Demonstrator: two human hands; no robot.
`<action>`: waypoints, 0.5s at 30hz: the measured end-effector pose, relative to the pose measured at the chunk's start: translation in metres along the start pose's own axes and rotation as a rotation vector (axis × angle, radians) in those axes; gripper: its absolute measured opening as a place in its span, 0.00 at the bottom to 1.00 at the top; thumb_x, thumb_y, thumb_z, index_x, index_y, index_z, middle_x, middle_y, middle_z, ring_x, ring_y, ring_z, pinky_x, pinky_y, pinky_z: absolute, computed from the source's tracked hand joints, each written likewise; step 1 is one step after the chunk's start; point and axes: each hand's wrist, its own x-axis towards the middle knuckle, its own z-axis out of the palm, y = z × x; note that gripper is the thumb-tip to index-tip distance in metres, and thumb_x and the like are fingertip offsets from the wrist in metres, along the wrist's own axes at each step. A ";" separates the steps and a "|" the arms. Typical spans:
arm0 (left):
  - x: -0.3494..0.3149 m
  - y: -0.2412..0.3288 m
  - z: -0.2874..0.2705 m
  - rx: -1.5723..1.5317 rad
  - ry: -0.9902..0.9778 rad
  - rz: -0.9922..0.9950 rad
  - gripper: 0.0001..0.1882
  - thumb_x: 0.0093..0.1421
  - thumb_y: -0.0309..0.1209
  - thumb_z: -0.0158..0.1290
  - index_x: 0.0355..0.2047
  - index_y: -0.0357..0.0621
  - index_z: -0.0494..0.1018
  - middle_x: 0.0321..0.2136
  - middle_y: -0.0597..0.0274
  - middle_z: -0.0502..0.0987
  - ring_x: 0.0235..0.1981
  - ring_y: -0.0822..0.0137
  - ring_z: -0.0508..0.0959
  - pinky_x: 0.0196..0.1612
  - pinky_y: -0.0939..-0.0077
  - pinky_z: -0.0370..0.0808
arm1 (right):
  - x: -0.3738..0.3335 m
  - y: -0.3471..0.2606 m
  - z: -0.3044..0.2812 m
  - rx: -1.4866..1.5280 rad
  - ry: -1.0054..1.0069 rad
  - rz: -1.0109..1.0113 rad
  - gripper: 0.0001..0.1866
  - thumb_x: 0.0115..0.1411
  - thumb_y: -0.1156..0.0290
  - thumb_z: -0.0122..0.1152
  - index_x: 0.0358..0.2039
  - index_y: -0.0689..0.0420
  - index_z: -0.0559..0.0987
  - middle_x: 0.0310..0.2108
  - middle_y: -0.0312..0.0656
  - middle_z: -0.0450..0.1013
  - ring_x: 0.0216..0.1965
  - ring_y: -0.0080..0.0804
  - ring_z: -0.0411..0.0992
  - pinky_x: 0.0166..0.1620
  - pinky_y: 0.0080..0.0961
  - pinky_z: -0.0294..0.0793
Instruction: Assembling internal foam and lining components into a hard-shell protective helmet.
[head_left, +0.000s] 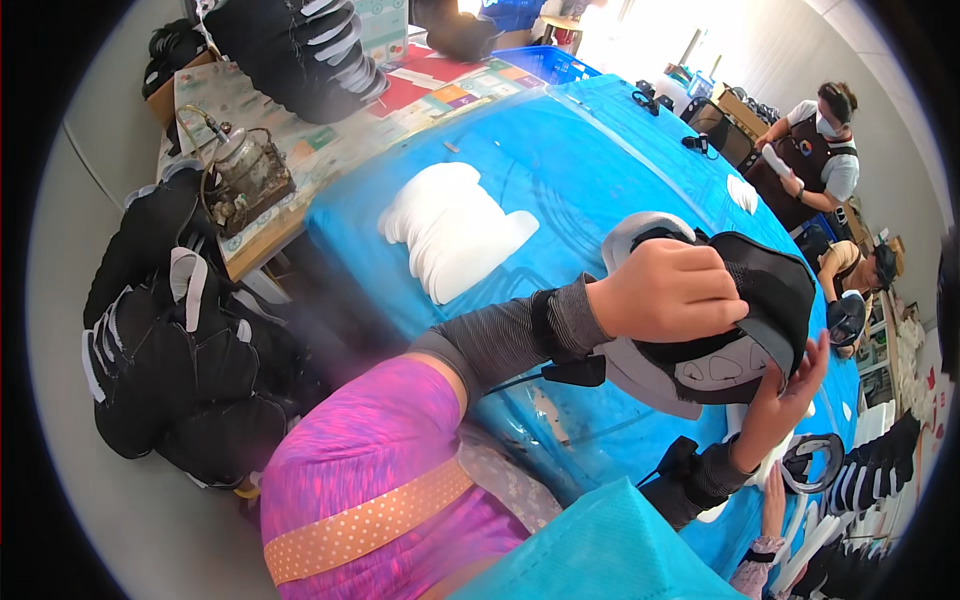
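A black fabric shoe upper [770,275] with white lining pieces hangs above the blue-covered table. My left hand [672,292] is closed, its curled fingers gripping the upper's near side. From below, my right hand [785,405] holds the lower right edge, thumb against the upper and the fingers partly stretched along its outer side. Part of the upper's opening lies behind my left hand. To the left of it, a fanned stack of white insole-shaped pieces [455,235] rests on the table.
Blue plastic sheeting [370,290] covers the table. A metal pot with a hose [245,165] and stacked black uppers [300,55] stand at upper left. More black pieces [190,370] pile at left. Co-workers [815,150] work along the right; another person's hand [773,500] is at lower right.
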 end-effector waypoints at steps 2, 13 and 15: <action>0.005 0.003 0.005 -0.049 0.013 -0.036 0.15 0.48 0.29 0.67 0.38 0.50 0.79 0.35 0.69 0.78 0.35 0.66 0.78 0.38 0.72 0.77 | 0.002 0.004 -0.006 -0.054 -0.037 0.005 0.27 0.53 0.84 0.61 0.55 0.61 0.75 0.48 0.42 0.73 0.46 0.31 0.71 0.52 0.27 0.70; -0.003 0.005 0.013 -0.221 -0.189 -0.432 0.22 0.43 0.25 0.65 0.40 0.45 0.72 0.36 0.55 0.75 0.41 0.50 0.78 0.43 0.58 0.74 | -0.009 0.016 0.012 -0.208 0.152 -0.237 0.13 0.52 0.81 0.62 0.37 0.59 0.69 0.33 0.37 0.66 0.33 0.27 0.64 0.40 0.20 0.66; -0.006 0.002 0.014 -0.220 -0.159 -0.388 0.21 0.43 0.25 0.65 0.38 0.46 0.71 0.33 0.56 0.74 0.37 0.51 0.78 0.39 0.60 0.74 | -0.007 0.006 0.020 -0.124 0.227 -0.302 0.13 0.52 0.81 0.60 0.31 0.58 0.64 0.32 0.39 0.65 0.33 0.30 0.63 0.39 0.22 0.65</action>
